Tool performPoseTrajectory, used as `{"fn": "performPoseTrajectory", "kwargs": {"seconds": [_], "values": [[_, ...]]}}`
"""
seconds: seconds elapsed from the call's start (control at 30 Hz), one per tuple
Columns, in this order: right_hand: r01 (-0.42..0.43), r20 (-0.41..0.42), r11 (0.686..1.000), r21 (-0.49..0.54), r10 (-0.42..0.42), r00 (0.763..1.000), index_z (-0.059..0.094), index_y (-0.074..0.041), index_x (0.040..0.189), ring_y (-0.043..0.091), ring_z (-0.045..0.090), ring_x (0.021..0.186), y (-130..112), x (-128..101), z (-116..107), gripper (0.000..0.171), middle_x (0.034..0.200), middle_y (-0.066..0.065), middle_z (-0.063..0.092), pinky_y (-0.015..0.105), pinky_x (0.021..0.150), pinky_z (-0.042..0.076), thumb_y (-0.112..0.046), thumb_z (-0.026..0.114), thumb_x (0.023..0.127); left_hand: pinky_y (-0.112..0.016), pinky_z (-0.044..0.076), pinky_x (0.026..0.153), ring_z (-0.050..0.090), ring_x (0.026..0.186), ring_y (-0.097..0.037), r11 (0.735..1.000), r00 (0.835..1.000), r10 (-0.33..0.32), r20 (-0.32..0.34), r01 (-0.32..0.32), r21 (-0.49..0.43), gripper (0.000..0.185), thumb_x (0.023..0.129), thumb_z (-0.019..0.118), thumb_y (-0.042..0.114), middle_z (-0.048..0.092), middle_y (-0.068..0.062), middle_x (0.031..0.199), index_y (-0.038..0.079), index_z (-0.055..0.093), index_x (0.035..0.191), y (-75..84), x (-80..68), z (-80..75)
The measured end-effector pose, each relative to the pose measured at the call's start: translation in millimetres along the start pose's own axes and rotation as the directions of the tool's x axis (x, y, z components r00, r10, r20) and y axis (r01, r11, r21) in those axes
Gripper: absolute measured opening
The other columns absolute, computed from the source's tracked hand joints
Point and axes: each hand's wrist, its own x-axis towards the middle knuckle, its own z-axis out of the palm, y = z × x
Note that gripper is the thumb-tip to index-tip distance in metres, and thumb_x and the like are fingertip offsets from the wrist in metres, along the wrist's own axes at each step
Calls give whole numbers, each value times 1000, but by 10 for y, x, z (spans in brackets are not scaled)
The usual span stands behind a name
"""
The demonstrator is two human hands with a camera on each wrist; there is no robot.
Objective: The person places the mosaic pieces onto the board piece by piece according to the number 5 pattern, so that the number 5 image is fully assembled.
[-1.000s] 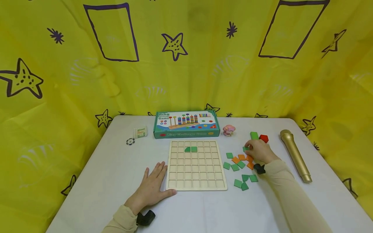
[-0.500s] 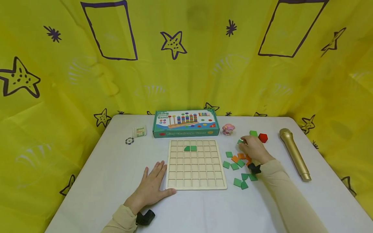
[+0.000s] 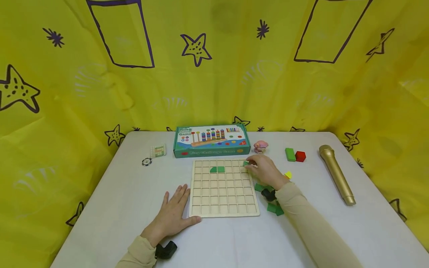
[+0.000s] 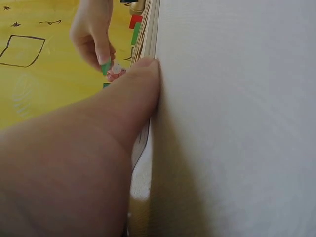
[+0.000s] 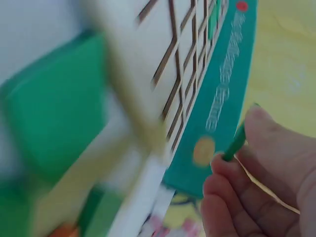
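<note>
My left hand (image 3: 172, 216) rests flat by the left edge of a wooden grid board (image 3: 214, 200), its thumb at the near left corner. Between thumb and fingertips my right hand (image 3: 266, 172) pinches a small green tile (image 5: 236, 144), held above the board's far right corner. A green quarter-round tile (image 3: 213, 170) and a green square tile (image 3: 221, 169) sit side by side in the board's second row from the back. Loose green tiles (image 3: 272, 207) lie right of the board, partly hidden by the right wrist and sleeve. A bit of yellow (image 3: 288, 174) shows behind that wrist.
A Ring Challenge Game box (image 3: 212, 143) lies behind the board, with a pink figurine (image 3: 260, 146) beside it. Farther right are a green block (image 3: 290, 155), a red block (image 3: 300, 156) and a gold microphone (image 3: 336, 175). A poker chip (image 3: 146, 162) and gridded card (image 3: 158, 151) lie back left.
My right hand has carried the green tile leftward from among the loose pieces to the board's far right corner. The left hand has stayed in place.
</note>
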Motion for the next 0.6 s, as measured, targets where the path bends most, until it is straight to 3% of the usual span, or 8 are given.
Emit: {"fn": "performPoseTrajectory", "kwargs": {"seconds": [0.13,0.3,0.6], "values": [[27,90,1000,7,-27,996,71,-3,99,21,60,89,-162,179,115,17,94,4,68,40,83,50,-18,72,91,-62,4,111,15,145,-33,1000,1000,0,-4,0,1,105,83,55,74,23,-17,158,-3,31,151,4,-4,-6],[86,169,994,-65,-74,983,71,-6,87,16,58,77,-257,337,234,11,80,-2,65,36,76,50,-16,74,89,-61,3,112,14,146,-32,1000,1000,7,-3,-7,-20,105,83,55,73,22,-17,158,-3,30,151,9,-9,-3],[153,213,973,-174,-114,970,70,-9,78,15,56,73,-292,445,332,12,75,-3,63,33,72,50,-14,75,88,-62,5,111,16,145,-33,1000,1000,9,-16,-9,-15,105,83,55,73,24,-18,157,-4,31,150,4,-18,-13]]}}
